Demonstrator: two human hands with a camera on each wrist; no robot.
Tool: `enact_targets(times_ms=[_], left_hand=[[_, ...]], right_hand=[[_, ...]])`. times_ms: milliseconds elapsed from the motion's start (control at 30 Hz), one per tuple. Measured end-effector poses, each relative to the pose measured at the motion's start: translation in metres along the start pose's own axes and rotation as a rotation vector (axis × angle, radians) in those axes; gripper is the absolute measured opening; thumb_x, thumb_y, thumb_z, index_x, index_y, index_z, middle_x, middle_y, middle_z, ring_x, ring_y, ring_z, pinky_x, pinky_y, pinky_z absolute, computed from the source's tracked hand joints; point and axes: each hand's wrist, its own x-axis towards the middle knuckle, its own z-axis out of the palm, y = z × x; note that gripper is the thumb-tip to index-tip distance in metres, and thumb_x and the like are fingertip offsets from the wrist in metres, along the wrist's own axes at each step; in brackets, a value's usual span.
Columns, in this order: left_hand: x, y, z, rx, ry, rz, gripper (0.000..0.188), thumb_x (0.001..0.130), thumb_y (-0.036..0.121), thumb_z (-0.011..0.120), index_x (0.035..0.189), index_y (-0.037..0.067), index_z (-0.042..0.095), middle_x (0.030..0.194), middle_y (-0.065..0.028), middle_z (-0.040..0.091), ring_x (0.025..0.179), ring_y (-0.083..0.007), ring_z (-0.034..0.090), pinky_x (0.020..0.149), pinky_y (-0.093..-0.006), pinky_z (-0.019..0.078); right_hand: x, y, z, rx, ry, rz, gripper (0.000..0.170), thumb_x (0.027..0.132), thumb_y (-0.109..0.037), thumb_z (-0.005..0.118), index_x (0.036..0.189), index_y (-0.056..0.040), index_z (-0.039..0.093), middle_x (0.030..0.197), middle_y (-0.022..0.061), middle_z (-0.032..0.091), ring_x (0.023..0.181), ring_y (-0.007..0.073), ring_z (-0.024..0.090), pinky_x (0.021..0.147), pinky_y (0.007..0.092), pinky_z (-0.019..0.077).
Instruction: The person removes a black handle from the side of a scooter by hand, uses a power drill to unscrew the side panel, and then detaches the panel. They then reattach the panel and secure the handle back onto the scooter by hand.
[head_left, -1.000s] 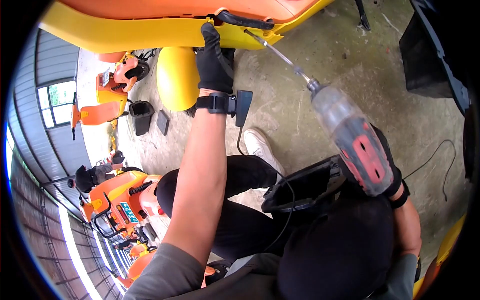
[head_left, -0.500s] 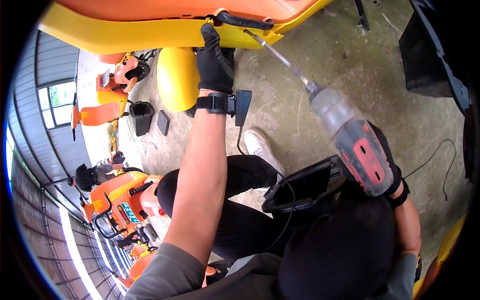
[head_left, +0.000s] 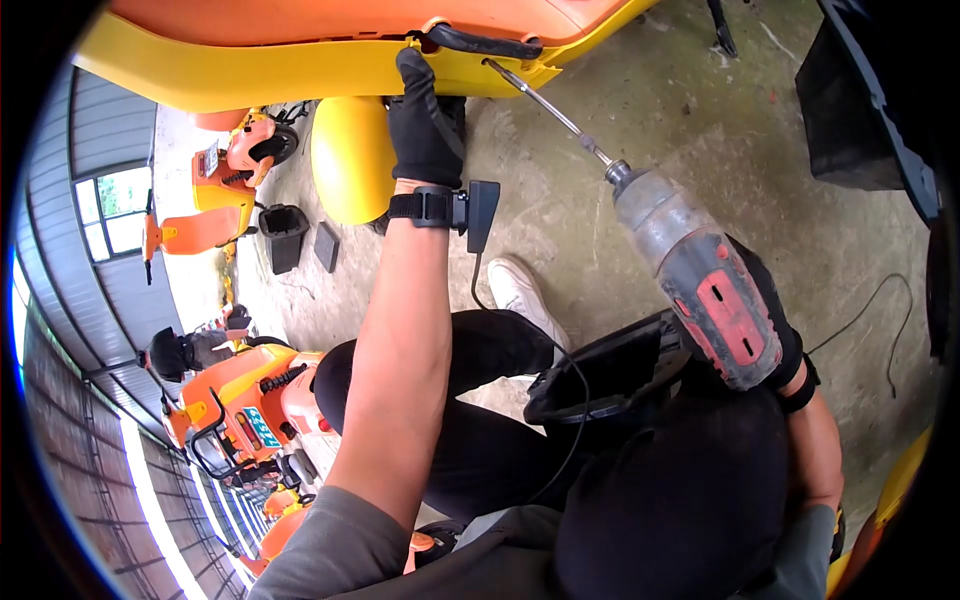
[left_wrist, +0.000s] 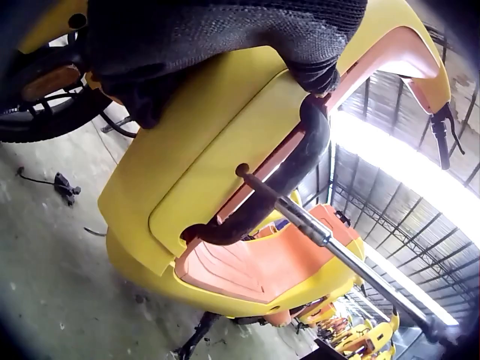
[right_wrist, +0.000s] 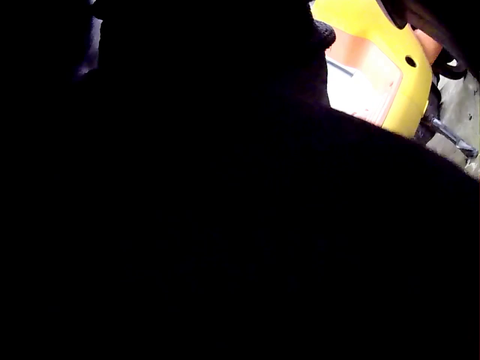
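Note:
A red and grey power driver [head_left: 700,275] is gripped by my gloved right hand [head_left: 770,310], mostly hidden behind the tool. Its long steel bit [head_left: 545,105] reaches up to a yellow body panel [head_left: 250,75]; in the left wrist view the bit [left_wrist: 315,229] has its tip at a round hole in the panel [left_wrist: 187,161]. My gloved left hand [head_left: 427,125] lies against the panel's edge, thumb extended beside a black curved handle [head_left: 485,42]. From the left wrist the glove [left_wrist: 217,45] covers the panel's top, fingers partly hidden. The right wrist view is mostly dark.
An open black container [head_left: 605,375] stands by my legs, and a black crate [head_left: 850,120] is at the right. A loose cable [head_left: 880,290] lies on the concrete floor. Orange and yellow scooters [head_left: 245,400] stand at the left, with a dark-capped person [head_left: 175,352] near them.
The driver has shifted slightly up and left in the head view, its bit staying at the panel. My left hand keeps its place on the panel. The background person has moved slightly.

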Motion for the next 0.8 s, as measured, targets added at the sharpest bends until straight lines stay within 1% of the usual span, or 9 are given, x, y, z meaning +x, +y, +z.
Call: enact_targets(times_ms=[67, 133, 167, 233, 267, 333, 433, 767, 800], left_hand=[[-0.002, 0.0, 0.001, 0.087, 0.01, 0.031, 0.061, 0.084, 0.058, 0.062, 0.126, 0.015, 0.052, 0.122, -0.0066, 0.058, 0.111, -0.0219, 0.053, 0.094, -0.0369, 0.0459], [-0.003, 0.001, 0.002, 0.106, 0.021, 0.036, 0.059, 0.084, 0.058, 0.061, 0.125, 0.016, 0.052, 0.12, -0.0065, 0.058, 0.11, -0.0216, 0.054, 0.092, -0.0376, 0.0475], [-0.004, 0.001, 0.003, 0.105, 0.023, 0.034, 0.059, 0.084, 0.058, 0.061, 0.125, 0.016, 0.052, 0.12, -0.0065, 0.058, 0.11, -0.0216, 0.054, 0.092, -0.0376, 0.0475], [-0.004, 0.001, 0.003, 0.089, 0.006, 0.023, 0.058, 0.084, 0.058, 0.061, 0.123, 0.015, 0.053, 0.117, -0.0067, 0.06, 0.108, -0.0217, 0.055, 0.09, -0.0377, 0.0486], [-0.005, 0.001, 0.003, 0.086, 0.008, 0.025, 0.058, 0.084, 0.058, 0.061, 0.123, 0.015, 0.053, 0.117, -0.0067, 0.06, 0.108, -0.0217, 0.055, 0.09, -0.0377, 0.0486], [-0.003, 0.001, 0.001, 0.097, 0.018, 0.009, 0.058, 0.084, 0.058, 0.061, 0.121, 0.014, 0.054, 0.113, -0.0066, 0.062, 0.104, -0.0217, 0.057, 0.09, -0.0365, 0.0489], [0.001, -0.001, -0.001, 0.072, 0.025, 0.003, 0.058, 0.085, 0.058, 0.06, 0.12, 0.012, 0.055, 0.112, -0.0076, 0.063, 0.104, -0.0221, 0.058, 0.09, -0.0353, 0.049], [-0.002, 0.0, 0.003, 0.013, 0.029, 0.027, 0.054, 0.087, 0.048, 0.064, 0.122, 0.008, 0.053, 0.119, -0.009, 0.06, 0.11, -0.0224, 0.056, 0.097, -0.0362, 0.047], [-0.001, 0.0, 0.002, -0.017, 0.015, 0.026, 0.051, 0.087, 0.045, 0.065, 0.123, 0.012, 0.052, 0.115, -0.0032, 0.058, 0.105, -0.0175, 0.056, 0.089, -0.0335, 0.0494]], right_hand=[[0.001, -0.004, 0.001, -0.091, -0.012, -0.069, 0.082, 0.075, -0.027, 0.077, 0.141, -0.0015, 0.036, 0.139, 0.0141, 0.045, 0.126, 0.0279, 0.045, 0.107, 0.0384, 0.0335], [0.002, -0.021, 0.001, 0.272, 0.024, 0.302, 0.083, 0.075, -0.027, 0.077, 0.142, -0.0018, 0.036, 0.14, 0.0133, 0.044, 0.127, 0.0256, 0.044, 0.107, 0.0375, 0.0335], [0.0, -0.015, -0.001, 0.271, 0.024, 0.305, 0.083, 0.075, -0.027, 0.077, 0.142, -0.0018, 0.036, 0.14, 0.0133, 0.044, 0.127, 0.0256, 0.044, 0.107, 0.0375, 0.0335], [-0.007, 0.006, -0.006, -0.13, -0.045, -0.097, 0.076, 0.08, -0.027, 0.072, 0.142, -0.0024, 0.036, 0.14, 0.0108, 0.044, 0.127, 0.0216, 0.044, 0.107, 0.0353, 0.0337], [-0.012, 0.011, -0.006, -0.132, -0.048, -0.097, 0.076, 0.08, -0.027, 0.072, 0.142, -0.0024, 0.036, 0.14, 0.0108, 0.044, 0.127, 0.0216, 0.044, 0.107, 0.0353, 0.0337], [-0.023, 0.016, -0.005, 0.336, 0.079, 0.272, 0.067, 0.087, -0.025, 0.064, 0.143, -0.0032, 0.035, 0.141, 0.0087, 0.044, 0.127, 0.0193, 0.044, 0.108, 0.0335, 0.0332], [-0.031, 0.013, -0.011, 0.494, 0.084, 0.285, 0.06, 0.092, -0.022, 0.057, 0.145, -0.0039, 0.032, 0.143, 0.0071, 0.041, 0.128, 0.0175, 0.043, 0.109, 0.0327, 0.032], [-0.036, 0.013, -0.014, 0.2, -0.009, 0.265, 0.06, 0.093, -0.019, 0.056, 0.146, -0.0048, 0.03, 0.144, 0.0065, 0.04, 0.129, 0.0168, 0.041, 0.109, 0.0333, 0.0314], [-0.033, 0.009, -0.013, 0.276, 0.01, 0.282, 0.06, 0.093, -0.019, 0.057, 0.145, -0.0046, 0.031, 0.143, 0.0064, 0.041, 0.128, 0.0168, 0.041, 0.109, 0.0333, 0.0316]])
